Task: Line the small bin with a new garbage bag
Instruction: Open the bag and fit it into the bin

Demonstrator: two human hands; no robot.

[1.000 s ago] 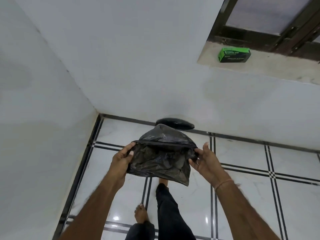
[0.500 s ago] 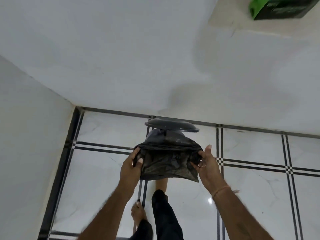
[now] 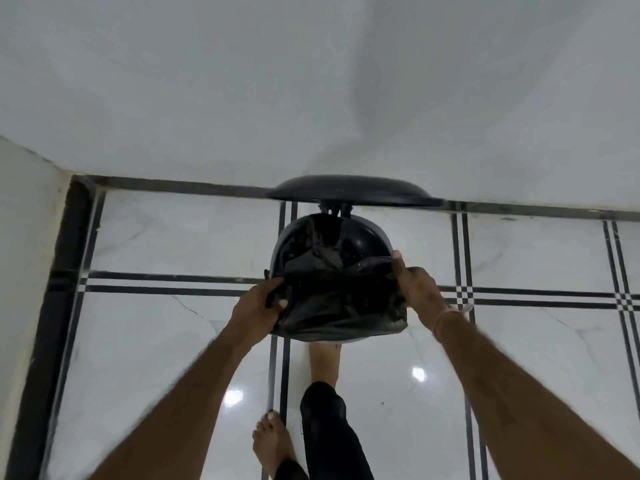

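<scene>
A small dark pedal bin (image 3: pixel 370 237) stands on the floor against the white wall, its round lid (image 3: pixel 349 194) raised. A black garbage bag (image 3: pixel 339 299) hangs over the bin's near rim, and part of it lies down inside the bin. My left hand (image 3: pixel 258 304) grips the bag's left edge at the bin's left side. My right hand (image 3: pixel 414 289) pinches the bag's right edge at the rim. One bare foot (image 3: pixel 323 362) sits at the bin's base, where the bag hides the pedal.
White marble floor tiles with black stripe lines (image 3: pixel 173 284) spread all around. A white wall (image 3: pixel 311 98) rises behind the bin, and a second wall (image 3: pixel 24 237) closes the left side. My other foot (image 3: pixel 272 441) and a black trouser leg (image 3: pixel 329 434) are at the bottom.
The view has tilted down and come closer. Both hands lowered the bag from mid-air onto the bin, and its mouth now lies across the bin's near rim. The green box has left the view.
</scene>
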